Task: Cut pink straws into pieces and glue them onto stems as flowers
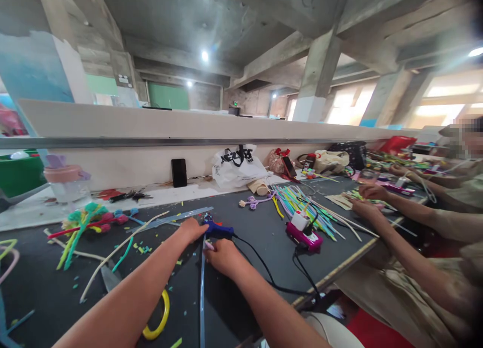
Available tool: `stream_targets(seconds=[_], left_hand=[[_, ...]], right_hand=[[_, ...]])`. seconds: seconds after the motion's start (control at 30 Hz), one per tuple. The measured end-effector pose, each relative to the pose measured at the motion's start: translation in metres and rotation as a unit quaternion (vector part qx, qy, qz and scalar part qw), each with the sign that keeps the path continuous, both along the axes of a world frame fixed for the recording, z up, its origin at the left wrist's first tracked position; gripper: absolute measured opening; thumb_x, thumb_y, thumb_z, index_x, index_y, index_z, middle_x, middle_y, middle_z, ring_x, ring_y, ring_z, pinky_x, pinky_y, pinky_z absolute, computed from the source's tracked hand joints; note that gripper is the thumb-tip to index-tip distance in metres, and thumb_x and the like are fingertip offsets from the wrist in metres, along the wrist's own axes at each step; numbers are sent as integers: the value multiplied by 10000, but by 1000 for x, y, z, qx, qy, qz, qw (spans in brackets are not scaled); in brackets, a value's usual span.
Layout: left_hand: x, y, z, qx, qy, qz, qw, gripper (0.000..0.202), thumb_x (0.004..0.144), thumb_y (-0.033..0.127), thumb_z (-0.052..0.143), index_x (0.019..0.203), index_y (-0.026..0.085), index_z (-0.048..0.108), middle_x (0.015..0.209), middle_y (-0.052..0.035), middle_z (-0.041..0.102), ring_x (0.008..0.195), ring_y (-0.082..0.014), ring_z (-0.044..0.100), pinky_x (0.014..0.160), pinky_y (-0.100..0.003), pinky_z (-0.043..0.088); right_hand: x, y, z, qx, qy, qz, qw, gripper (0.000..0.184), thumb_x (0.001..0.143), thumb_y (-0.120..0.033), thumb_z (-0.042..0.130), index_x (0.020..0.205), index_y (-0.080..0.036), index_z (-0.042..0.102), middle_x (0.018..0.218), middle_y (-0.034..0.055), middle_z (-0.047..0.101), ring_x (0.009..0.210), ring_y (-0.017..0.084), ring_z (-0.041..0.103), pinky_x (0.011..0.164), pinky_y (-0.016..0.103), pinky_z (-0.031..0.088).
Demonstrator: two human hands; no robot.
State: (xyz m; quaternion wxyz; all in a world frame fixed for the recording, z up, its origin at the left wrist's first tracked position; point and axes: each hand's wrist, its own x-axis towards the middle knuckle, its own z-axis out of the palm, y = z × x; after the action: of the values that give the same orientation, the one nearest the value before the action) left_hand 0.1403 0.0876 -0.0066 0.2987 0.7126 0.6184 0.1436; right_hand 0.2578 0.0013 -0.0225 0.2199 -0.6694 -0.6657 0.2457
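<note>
Blue glue gun [221,230], quantity one: at your curled left hand [193,232], whose hold cannot be told. Your right hand [225,258], nearly closed, pinches one pink piece [209,245].

Two own hands [193,231] [225,257], one blue glue gun [220,230], two phones [179,172] [289,166], one white lettered bag [238,171], one pink-lidded cup [68,184], one green tub [20,177].

Ceiling [169,16] is just raw concrete, lights [205,56] on, pillars [317,61] half-painted, windows [350,104] glowing off right, white partition [151,124] behind the dark counter [260,227].
</note>
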Motion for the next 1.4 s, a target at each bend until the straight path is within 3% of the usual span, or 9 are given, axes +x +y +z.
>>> stream_targets(seconds=[0.23,0.5,0.67,0.77,0.83,0.93,1.03,1.13,1.4], left_hand=[[7,1,1,-25,15,-1,1000,324,834,334,522,1107,159,539,1117,-72,566,954,-214,570,791,-404,484],[16,0,5,-25,23,-13,999,324,834,324,524,1114,161,537,1130,-71,560,961,-219,567,794,-406,485],[5,-6,20,10,-38,-4,999,287,840,339,510,1054,156,567,1068,-65,587,911,-199,579,768,-377,487],[-22,-26,37,38,-106,-15,994,304,807,397,509,817,123,640,761,-34,630,751,-188,584,637,-276,443],[-42,-45,43,42,-163,-41,985,310,804,403,488,893,145,634,680,4,608,643,-145,560,558,-236,395],[-67,-73,39,23,-254,-78,964,357,799,405,485,1039,166,600,648,20,592,551,-104,511,522,-215,359],[-85,-89,27,-25,-442,-109,890,358,748,400,589,979,131,633,603,13,568,550,-94,491,556,-214,353],[-97,-95,19,-44,-544,-108,831,301,703,335,666,919,126,651,610,5,579,583,-100,509,609,-225,372],[-100,-97,6,18,-582,-64,810,207,749,302,630,645,127,589,479,29,538,487,-80,482,547,-206,356]], right_hand=[[-9,-2,3,3,-56,1,998,222,680,-361,542,719,-194,683,771,129,683,716,280,629,529,297,365],[0,7,-1,-21,-59,7,998,186,694,-274,537,718,-156,679,747,111,675,713,232,626,519,252,359],[25,10,26,-11,-20,21,1000,215,694,-341,604,658,-130,619,690,89,615,701,215,572,551,256,339],[22,2,47,14,50,38,998,245,819,-361,485,790,-140,584,743,56,575,691,152,518,564,232,333],[7,-9,55,-4,114,75,991,305,892,-376,355,851,-154,560,682,9,527,561,95,454,513,207,324],[-24,-25,57,-53,213,139,966,401,902,-483,285,867,-169,531,618,-40,439,430,50,323,420,178,279],[-49,-34,52,-126,405,180,888,409,807,-570,452,767,-165,500,600,-58,404,397,25,259,368,160,197],[-61,-35,46,-168,525,176,816,366,740,-517,585,731,-163,493,563,-66,422,362,9,238,349,157,138],[-76,-31,38,-212,553,167,788,290,776,-423,570,694,-148,524,515,-63,456,307,-6,230,321,152,109]])
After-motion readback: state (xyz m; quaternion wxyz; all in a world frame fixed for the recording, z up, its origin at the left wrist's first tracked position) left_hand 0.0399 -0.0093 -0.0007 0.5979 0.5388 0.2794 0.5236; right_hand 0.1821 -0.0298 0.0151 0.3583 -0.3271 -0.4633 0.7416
